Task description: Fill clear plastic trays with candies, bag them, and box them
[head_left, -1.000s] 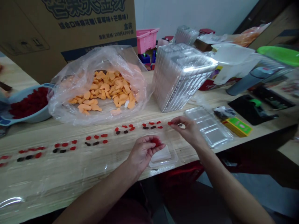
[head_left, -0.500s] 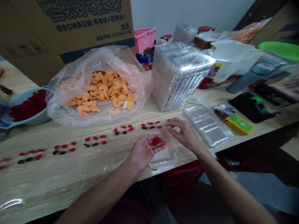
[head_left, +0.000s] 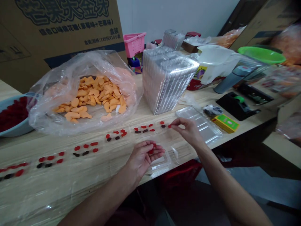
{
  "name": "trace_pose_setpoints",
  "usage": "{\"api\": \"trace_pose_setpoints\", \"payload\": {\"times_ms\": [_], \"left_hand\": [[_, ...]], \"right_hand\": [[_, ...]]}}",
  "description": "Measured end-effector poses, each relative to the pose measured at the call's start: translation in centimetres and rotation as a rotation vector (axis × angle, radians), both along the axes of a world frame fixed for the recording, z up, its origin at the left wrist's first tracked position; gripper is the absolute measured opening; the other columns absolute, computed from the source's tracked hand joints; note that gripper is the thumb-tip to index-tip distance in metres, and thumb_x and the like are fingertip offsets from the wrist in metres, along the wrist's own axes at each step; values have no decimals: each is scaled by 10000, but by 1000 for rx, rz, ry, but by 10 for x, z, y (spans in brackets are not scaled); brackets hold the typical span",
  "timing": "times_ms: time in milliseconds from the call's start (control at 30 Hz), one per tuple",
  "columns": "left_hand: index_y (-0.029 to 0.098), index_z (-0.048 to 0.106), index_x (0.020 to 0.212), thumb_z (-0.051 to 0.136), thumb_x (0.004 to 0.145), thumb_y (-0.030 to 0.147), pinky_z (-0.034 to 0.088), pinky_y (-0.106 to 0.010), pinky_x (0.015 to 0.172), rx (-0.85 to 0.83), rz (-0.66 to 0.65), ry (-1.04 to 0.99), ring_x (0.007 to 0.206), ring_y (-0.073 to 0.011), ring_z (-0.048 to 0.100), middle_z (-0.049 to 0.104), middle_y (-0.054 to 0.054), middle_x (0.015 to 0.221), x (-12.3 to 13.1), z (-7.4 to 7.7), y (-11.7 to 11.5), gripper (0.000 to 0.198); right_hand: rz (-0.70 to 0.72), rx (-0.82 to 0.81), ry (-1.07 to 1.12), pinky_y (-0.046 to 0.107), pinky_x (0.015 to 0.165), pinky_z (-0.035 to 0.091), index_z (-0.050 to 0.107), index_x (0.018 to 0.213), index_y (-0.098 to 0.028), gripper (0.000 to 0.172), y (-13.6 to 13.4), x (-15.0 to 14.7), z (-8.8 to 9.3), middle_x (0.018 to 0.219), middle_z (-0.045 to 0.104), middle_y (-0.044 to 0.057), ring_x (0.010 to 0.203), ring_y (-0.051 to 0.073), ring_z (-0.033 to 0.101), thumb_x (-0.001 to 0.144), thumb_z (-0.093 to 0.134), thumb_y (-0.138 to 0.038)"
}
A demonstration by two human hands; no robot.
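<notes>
My left hand [head_left: 142, 157] is cupped palm up over the table's front edge, its thumb pressing on a few small red candy pieces [head_left: 152, 148]. Between thumb and fingertips, my right hand [head_left: 187, 130] pinches one red candy piece [head_left: 169, 126]. That hand is just right of a red piece [head_left: 162, 122] and a dark piece [head_left: 163, 126] at the row's right end. Leftward along the table runs a row of small groups of red and dark pieces [head_left: 86, 146], apparently in clear plastic trays. Under my left hand lies a clear tray [head_left: 166, 160], partly hidden.
An open plastic bag of orange candy pieces [head_left: 94, 94] lies behind the row, beside a bowl of red pieces [head_left: 14, 113]. A tall stack of clear trays [head_left: 164, 81] stands at the back. Rightward are a flat clear tray [head_left: 199, 122], a yellow-green box [head_left: 225, 123] and a tape dispenser [head_left: 237, 105].
The view has shifted right. A red and a dark piece now show at the row's right end, by my right hand. My left thumb has folded in over the red pieces in its palm.
</notes>
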State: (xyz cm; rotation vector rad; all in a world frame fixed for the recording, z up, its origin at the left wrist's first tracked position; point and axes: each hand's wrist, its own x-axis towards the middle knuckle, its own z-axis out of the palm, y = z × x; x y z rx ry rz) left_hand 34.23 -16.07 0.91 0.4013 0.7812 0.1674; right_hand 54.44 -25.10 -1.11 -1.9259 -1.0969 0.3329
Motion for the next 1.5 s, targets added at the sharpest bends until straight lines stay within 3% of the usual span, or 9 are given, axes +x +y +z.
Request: {"api": "trace_pose_setpoints", "payload": {"times_ms": [167,367,433,600,700,833,967,1167,1500], "left_hand": [[87,602,662,529,829,89,480,-217,501,4,4,45,526,-145,633,641,-76,603,-3,-2,2,183],[87,613,630,642,772,138,347,-174,415,-13,69,68,430,-81,523,559,-17,520,-3,-5,5,155],[85,618,631,655,767,154,353,-182,428,-10,70,78,441,-87,531,564,-23,523,-2,-6,5,156],[82,641,652,658,767,159,373,-196,456,-4,54,90,460,-100,550,588,-35,535,1,-7,0,140],[84,647,674,552,850,176,436,-224,516,-46,18,86,490,-123,581,619,-62,564,2,-4,-4,221],[53,652,771,346,947,361,511,-354,764,-145,-2,8,735,-221,666,674,-166,759,1,5,-1,469],[35,631,881,291,935,488,456,-438,911,-186,56,-93,934,-291,648,663,-223,922,-1,10,6,569],[28,617,937,274,922,543,411,-447,973,-208,71,-173,1069,-330,596,636,-247,1058,-3,8,10,619],[53,617,950,437,871,539,389,-454,986,-207,54,-196,1084,-327,584,637,-234,1059,-7,3,11,525]], "right_hand": [[-154,-189,-202,291,604,420,652,656,-176,70,25,32,-23,618,627,16,588,167,560,691,591,-181],[-179,-164,-379,386,796,400,682,668,-173,111,29,19,-27,790,645,73,793,229,586,722,585,-183],[-118,-93,-344,391,802,416,695,739,-177,113,22,4,-17,818,649,77,805,229,592,768,597,-224],[306,89,133,327,770,491,674,943,-208,176,0,-58,14,899,675,46,838,194,618,822,660,-335],[337,127,159,314,767,490,679,885,-212,98,-7,-79,20,848,674,28,814,178,622,851,635,-292],[172,86,23,319,728,486,658,855,-222,92,-12,-52,15,817,676,22,770,189,623,850,591,-285],[-29,-66,-386,368,775,437,647,790,-211,128,-10,1,3,766,667,45,738,216,610,819,523,-229],[10,-441,-827,422,810,354,607,636,-176,195,4,23,-15,702,651,109,745,261,593,777,496,-100],[-47,-347,-566,383,816,432,696,749,-192,167,-4,34,-27,747,713,63,703,229,646,784,536,-157]]}}
